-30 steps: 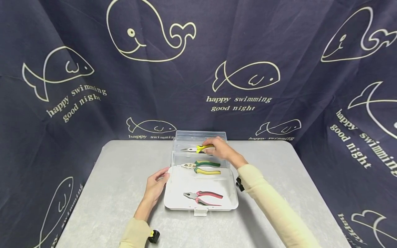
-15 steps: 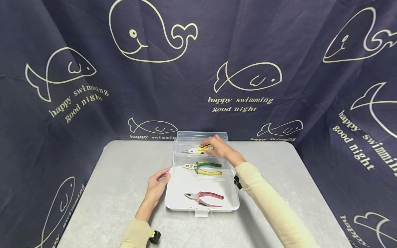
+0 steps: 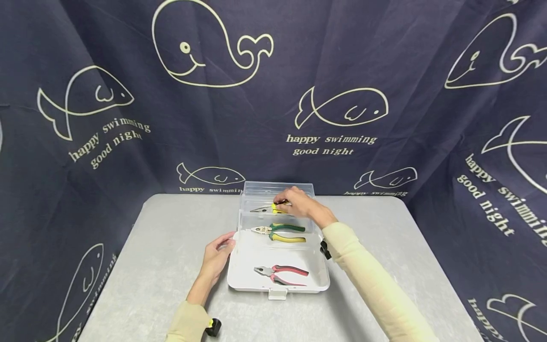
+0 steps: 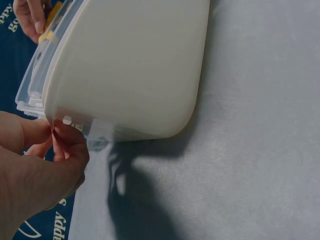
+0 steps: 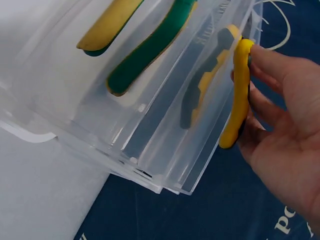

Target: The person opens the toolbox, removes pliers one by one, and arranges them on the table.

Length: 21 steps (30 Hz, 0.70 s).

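A white toolbox (image 3: 295, 289) stands open, with stepped clear trays (image 3: 256, 184) at its back. My left hand (image 3: 214, 259) pinches its rim near the back left corner, thumb and fingertips meeting there in the left wrist view. At the rearmost tray, my right hand (image 3: 301, 202) holds long-nose pliers (image 5: 239, 95) by their yellow and black handles. Their pointed nose faces left; the fingers hide part of the handles. Combination pliers with green and yellow handles (image 3: 288, 227) lie in the tray in front. Red-handled combination pliers (image 3: 290, 269) lie on the box's white floor.
The box sits toward the back of a grey table (image 3: 162, 256). A dark blue curtain (image 3: 273, 109) with white whale and fish drawings hangs right behind the table and at both sides. A white latch (image 3: 277, 294) sticks out from the box's front.
My right hand has shifted slightly left and tilted the long-nose pliers, whose handles now show less. The left hand keeps its place on the rim; the other pliers have not moved.
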Each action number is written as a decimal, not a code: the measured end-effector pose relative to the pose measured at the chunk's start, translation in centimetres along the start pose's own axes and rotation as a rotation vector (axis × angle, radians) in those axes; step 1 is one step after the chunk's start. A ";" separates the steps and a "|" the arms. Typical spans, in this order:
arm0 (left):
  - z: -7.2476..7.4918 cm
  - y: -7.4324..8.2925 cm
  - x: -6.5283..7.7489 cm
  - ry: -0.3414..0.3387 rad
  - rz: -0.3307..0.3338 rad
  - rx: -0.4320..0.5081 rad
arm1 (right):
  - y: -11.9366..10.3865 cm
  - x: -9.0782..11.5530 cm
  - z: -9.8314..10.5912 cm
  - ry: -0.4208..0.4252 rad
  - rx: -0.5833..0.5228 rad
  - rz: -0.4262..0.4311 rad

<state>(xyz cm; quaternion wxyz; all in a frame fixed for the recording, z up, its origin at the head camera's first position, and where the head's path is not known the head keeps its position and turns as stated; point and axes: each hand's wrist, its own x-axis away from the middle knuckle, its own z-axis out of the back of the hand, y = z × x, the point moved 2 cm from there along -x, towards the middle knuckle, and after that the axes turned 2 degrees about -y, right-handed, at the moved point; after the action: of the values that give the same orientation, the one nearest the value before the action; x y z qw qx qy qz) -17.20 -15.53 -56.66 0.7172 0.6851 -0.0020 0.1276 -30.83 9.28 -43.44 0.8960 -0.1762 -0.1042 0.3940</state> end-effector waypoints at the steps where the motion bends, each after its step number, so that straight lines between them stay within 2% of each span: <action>1: 0.0 0.0 0.0 0.002 0.005 0.005 | 0.0 0.0 -0.1 -0.005 0.008 -0.009; 3: -0.1 0.0 0.0 0.003 0.000 0.004 | -0.1 0.0 -0.3 -0.015 0.036 -0.018; 6: 0.0 0.0 0.0 0.007 0.002 0.005 | -0.5 -0.4 -0.6 -0.029 0.047 0.017; 11: 0.0 0.1 0.1 0.005 0.020 -0.004 | -0.7 -0.4 -0.3 -0.045 -0.016 0.059; 16: 0.0 0.2 0.0 0.005 0.009 -0.004 | -0.4 -0.1 0.1 -0.005 -0.055 0.029; 21: -0.1 0.1 0.0 0.011 0.017 0.000 | 0.2 0.7 0.3 0.076 -0.089 0.049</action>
<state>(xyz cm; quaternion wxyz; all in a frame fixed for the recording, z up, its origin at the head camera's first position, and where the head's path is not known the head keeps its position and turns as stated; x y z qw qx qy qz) -17.25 -15.48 -56.55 0.7161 0.6843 -0.0041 0.1376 -30.59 10.04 -43.21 0.8807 -0.2332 -0.0830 0.4039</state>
